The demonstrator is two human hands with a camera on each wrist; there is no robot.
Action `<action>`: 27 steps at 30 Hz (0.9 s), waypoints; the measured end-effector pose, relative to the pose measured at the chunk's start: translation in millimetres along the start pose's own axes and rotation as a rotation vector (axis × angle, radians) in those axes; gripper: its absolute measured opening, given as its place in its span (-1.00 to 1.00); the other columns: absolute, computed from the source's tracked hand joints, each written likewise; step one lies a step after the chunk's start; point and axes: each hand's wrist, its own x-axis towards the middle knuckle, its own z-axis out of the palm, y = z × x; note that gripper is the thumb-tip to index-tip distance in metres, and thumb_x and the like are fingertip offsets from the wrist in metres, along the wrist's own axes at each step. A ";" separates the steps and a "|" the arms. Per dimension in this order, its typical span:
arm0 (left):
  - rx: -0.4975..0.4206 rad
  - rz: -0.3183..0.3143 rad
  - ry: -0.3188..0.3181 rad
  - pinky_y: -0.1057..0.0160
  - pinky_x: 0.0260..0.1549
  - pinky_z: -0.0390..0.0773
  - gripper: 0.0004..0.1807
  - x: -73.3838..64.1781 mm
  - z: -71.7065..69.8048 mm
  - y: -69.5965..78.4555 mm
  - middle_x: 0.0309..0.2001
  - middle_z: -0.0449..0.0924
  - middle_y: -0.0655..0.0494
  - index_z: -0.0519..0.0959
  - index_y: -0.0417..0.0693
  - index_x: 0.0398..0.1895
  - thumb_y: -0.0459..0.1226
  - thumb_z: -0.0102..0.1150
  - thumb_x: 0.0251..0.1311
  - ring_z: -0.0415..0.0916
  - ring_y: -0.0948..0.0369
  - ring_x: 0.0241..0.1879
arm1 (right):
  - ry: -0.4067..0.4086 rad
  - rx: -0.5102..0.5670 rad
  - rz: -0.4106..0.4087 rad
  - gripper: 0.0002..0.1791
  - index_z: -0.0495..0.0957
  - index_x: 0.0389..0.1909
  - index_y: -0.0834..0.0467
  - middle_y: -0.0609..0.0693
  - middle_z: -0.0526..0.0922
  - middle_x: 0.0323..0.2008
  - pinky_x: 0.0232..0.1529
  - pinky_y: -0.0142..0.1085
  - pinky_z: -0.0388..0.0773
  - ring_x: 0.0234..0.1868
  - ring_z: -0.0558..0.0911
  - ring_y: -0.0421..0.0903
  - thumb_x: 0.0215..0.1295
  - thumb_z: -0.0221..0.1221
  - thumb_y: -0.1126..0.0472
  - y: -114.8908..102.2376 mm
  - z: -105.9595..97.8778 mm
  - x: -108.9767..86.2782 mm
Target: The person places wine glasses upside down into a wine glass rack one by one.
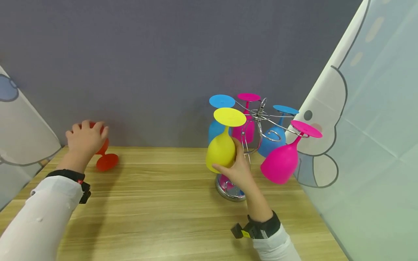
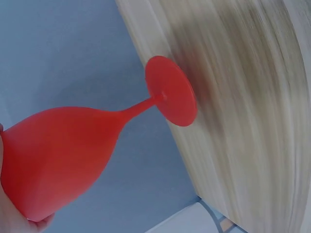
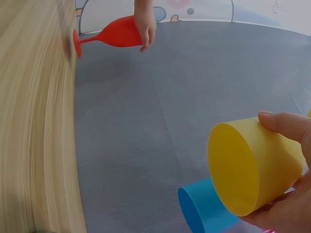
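At the left, my left hand (image 1: 84, 139) grips a red plastic wine glass (image 2: 68, 153) from above, fingers around the top of its bowl. The glass is upright, its round foot (image 1: 107, 162) down at the tabletop near the back wall. On the right, my right hand (image 1: 240, 168) holds the bowl of a yellow wine glass (image 1: 220, 154), thumb on one side and fingers on the other. This glass is upside down, foot up and mouth down, at the left side of a chrome glass rack (image 1: 260, 115). In the right wrist view its open mouth (image 3: 233, 167) faces the tabletop.
Upside down on the rack's arms hang two pink glasses (image 1: 281, 163) and two blue glasses (image 1: 272, 139). The rack's round chrome base (image 1: 231, 195) stands on the wooden table (image 1: 156, 217). A grey wall (image 1: 147, 72) rises behind, with printed panels (image 1: 369, 145) at the sides.
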 end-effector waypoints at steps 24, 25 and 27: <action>-0.124 0.097 0.235 -0.44 0.07 0.06 -0.54 -28.5 -24.8 49.9 0.28 0.18 -0.33 0.37 0.00 0.27 -0.04 -0.33 0.47 0.04 -0.42 0.23 | -0.005 0.046 -0.106 0.05 -0.13 0.49 0.11 0.20 0.10 0.42 0.40 0.13 0.17 0.43 0.21 0.20 0.13 0.37 0.22 12.1 2.0 -2.6; -0.136 0.102 0.250 -0.44 0.07 0.06 -0.54 -30.5 -25.3 52.3 0.28 0.19 -0.33 0.37 0.00 0.27 -0.04 -0.32 0.47 0.05 -0.42 0.23 | -0.007 0.045 -0.112 0.05 -0.14 0.49 0.12 0.21 0.10 0.42 0.42 0.12 0.14 0.44 0.19 0.20 0.14 0.37 0.22 12.5 1.8 -3.5; -0.163 0.113 0.284 -0.45 0.07 0.08 -0.55 -34.8 -26.0 56.8 0.27 0.21 -0.32 0.40 0.00 0.26 -0.05 -0.30 0.46 0.07 -0.41 0.23 | -0.011 0.042 -0.124 0.04 -0.15 0.49 0.14 0.22 0.07 0.43 0.43 0.13 0.09 0.45 0.14 0.21 0.16 0.35 0.23 13.1 1.2 -5.6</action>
